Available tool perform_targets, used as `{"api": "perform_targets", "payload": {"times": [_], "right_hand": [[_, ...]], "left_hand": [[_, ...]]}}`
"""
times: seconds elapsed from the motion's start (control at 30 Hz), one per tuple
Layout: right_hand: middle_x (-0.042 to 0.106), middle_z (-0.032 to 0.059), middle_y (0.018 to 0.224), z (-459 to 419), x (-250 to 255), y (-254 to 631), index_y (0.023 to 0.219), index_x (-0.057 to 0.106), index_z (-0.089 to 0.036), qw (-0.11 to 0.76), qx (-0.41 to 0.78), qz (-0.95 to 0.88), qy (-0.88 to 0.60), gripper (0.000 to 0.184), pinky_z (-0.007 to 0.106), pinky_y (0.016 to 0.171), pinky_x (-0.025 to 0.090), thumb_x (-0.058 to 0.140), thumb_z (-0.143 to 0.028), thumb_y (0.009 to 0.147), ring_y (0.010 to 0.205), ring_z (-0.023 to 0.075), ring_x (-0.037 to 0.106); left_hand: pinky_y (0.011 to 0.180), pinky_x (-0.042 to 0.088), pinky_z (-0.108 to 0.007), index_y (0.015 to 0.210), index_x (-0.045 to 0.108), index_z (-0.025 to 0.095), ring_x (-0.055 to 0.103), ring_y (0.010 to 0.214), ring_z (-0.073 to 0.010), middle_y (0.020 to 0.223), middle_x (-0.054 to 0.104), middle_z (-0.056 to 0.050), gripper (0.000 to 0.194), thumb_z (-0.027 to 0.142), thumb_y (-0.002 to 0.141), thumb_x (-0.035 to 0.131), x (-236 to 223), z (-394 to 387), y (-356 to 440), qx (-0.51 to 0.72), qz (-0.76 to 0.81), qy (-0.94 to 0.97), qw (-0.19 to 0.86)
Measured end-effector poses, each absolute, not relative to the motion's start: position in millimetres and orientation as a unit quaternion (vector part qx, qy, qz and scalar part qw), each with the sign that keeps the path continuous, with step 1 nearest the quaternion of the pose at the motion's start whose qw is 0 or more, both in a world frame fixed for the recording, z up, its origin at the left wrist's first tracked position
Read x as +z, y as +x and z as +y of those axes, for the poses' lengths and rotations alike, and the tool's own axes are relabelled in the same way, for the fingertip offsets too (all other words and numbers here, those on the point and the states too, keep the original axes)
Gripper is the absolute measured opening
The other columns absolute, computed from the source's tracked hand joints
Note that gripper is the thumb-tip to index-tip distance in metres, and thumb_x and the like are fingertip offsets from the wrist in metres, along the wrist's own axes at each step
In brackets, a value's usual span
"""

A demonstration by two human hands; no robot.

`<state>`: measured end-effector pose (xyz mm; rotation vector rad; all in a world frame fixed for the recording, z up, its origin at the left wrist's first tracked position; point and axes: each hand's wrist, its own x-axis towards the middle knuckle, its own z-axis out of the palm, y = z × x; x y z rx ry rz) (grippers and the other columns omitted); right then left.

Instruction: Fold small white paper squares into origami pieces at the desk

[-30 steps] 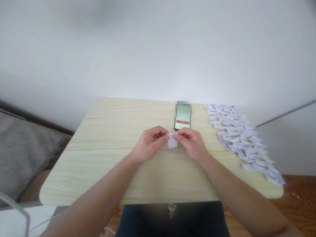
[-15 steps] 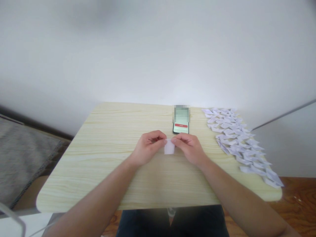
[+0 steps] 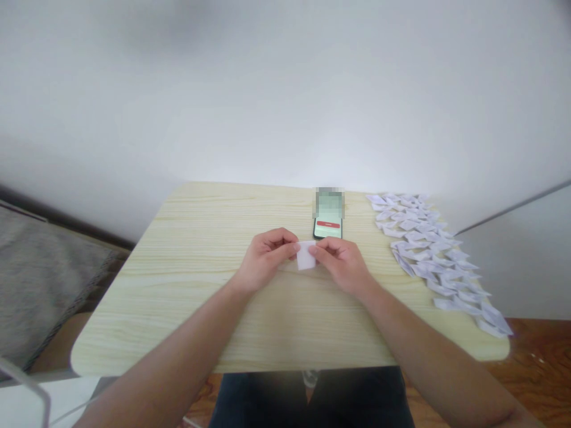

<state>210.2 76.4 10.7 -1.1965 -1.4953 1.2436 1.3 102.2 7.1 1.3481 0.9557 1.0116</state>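
Observation:
A small white piece of folded paper [image 3: 306, 257] is held up between my two hands over the middle of the table. My left hand [image 3: 269, 255] pinches its upper left corner between thumb and fingers. On the other side, my right hand [image 3: 339, 258] grips the upper right edge, its thumb lying on the near face. The paper's lower part hangs free below the thumbs. Just beyond my hands lies a phone [image 3: 328, 230] with a lit screen, its upper half blurred out.
Many folded white paper pieces [image 3: 414, 238] lie in rows along the right side of the pale wooden table [image 3: 187, 238]. A white wall [image 3: 267, 95] rises behind the table. Grey fabric [image 3: 40, 285] is at the far left, near a white metal tube [image 3: 31, 377].
Both hands keep hold of the paper. It has shifted slightly left, and its lower edge tilts a little compared with half a second ago. The camera view has bobbed slightly.

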Motion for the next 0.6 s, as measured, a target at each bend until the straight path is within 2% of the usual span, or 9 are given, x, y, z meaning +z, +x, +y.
{"api": "perform_targets", "payload": {"times": [0.1, 0.2, 0.33, 0.6], "right_hand": [[0.077, 0.0023, 0.081, 76.2, 10.1, 211.3, 0.086, 0.075, -0.022, 0.395, 0.518, -0.596, -0.469, 0.027, 0.027, 0.066, 0.051, 0.072, -0.048, 0.09, 0.071, 0.0168, 0.068], [0.078, 0.0035, 0.078, 75.2, 10.4, 212.4, 0.081, 0.074, -0.021, 0.385, 0.511, -0.605, -0.474, 0.028, 0.027, 0.065, 0.052, 0.073, -0.047, 0.09, 0.07, 0.0172, 0.07], [0.08, 0.0041, 0.081, 74.8, 11.7, 212.2, 0.086, 0.077, -0.021, 0.392, 0.523, -0.596, -0.466, 0.028, 0.029, 0.07, 0.056, 0.072, -0.048, 0.091, 0.074, 0.0186, 0.074], [0.08, 0.0043, 0.083, 75.1, 11.4, 211.1, 0.087, 0.078, -0.021, 0.401, 0.523, -0.592, -0.465, 0.029, 0.029, 0.073, 0.058, 0.072, -0.049, 0.091, 0.075, 0.0182, 0.075]], "left_hand": [[0.067, 0.044, -0.027, 0.081, 0.072, 0.017, 0.059, 0.069, -0.0147, 0.07, 0.066, -0.001, 0.017, 0.034, 0.085, 0.076, 7.4, 103.0, 1.4, 0.44, 0.41, 0.566, 0.563], [0.067, 0.045, -0.027, 0.079, 0.072, 0.018, 0.059, 0.069, -0.015, 0.069, 0.066, -0.001, 0.017, 0.033, 0.084, 0.076, 7.5, 103.6, 1.7, 0.444, 0.413, 0.56, 0.565], [0.07, 0.046, -0.028, 0.08, 0.073, 0.018, 0.06, 0.069, -0.0155, 0.069, 0.067, -0.001, 0.016, 0.033, 0.084, 0.077, 7.5, 104.3, 1.4, 0.458, 0.407, 0.548, 0.569], [0.072, 0.047, -0.03, 0.08, 0.072, 0.018, 0.061, 0.07, -0.016, 0.07, 0.069, -0.002, 0.016, 0.033, 0.083, 0.078, 8.6, 104.7, 1.2, 0.483, 0.402, 0.528, 0.57]]}}
